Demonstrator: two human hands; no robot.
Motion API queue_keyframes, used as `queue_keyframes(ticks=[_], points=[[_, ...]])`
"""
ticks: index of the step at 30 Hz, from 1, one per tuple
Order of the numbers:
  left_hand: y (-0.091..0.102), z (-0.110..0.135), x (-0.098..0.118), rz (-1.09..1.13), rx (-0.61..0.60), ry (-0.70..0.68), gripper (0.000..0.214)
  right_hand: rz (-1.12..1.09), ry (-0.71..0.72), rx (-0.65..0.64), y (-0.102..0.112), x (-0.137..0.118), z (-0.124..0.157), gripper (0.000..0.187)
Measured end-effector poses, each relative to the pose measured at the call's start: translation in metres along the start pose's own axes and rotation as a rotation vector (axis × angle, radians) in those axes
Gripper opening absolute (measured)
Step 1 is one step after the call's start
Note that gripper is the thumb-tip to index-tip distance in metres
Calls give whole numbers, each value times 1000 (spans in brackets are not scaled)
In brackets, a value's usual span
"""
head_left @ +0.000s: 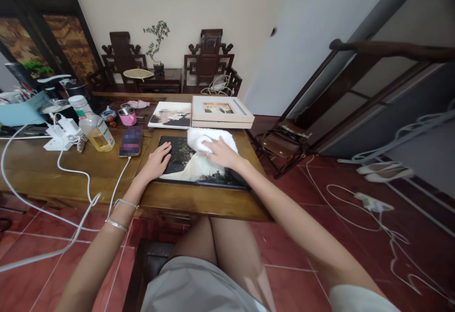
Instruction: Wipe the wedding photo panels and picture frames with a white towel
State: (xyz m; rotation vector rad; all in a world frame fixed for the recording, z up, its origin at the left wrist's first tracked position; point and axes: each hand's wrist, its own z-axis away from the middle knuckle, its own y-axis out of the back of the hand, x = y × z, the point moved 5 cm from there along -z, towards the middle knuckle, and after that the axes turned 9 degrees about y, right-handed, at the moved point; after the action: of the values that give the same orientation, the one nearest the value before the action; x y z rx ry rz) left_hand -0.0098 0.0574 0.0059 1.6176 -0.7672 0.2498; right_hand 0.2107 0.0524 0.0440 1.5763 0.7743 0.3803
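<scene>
A dark photo panel with a white dress in its picture lies flat near the front edge of the wooden table. On its left end rests my left hand, fingers spread and holding nothing. My right hand presses a folded white cloth onto the upper right part of the panel, its fingers over the cloth. Part of the picture is hidden under the cloth and my right forearm.
Behind the panel lie a photo book and a boxed frame. To the left are a charging phone, a pink mug, a bottle and a power strip. White cables trail off the table's left side.
</scene>
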Motion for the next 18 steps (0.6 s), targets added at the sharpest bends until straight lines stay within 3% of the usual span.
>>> queue_keyframes(ticks=[3,5,11,13,15,18], points=[[-1,-1,-2,16,6,-3,46,42,-83,15,-2,11,-20,37],[-1,-1,-2,27,12,-5,46,51,-59,12,-4,-1,-15,37],[-1,0,0,28,11,11,46,-20,205,-51,-5,-86,61,37],[-1,0,0,20,1,12,46,-49,254,-83,-3,-103,84,38],[-1,1,1,10,-2,12,46,-69,272,-105,-2,-104,92,39],[-1,0,0,1,-8,7,46,-63,218,-85,-3,-75,77,35]])
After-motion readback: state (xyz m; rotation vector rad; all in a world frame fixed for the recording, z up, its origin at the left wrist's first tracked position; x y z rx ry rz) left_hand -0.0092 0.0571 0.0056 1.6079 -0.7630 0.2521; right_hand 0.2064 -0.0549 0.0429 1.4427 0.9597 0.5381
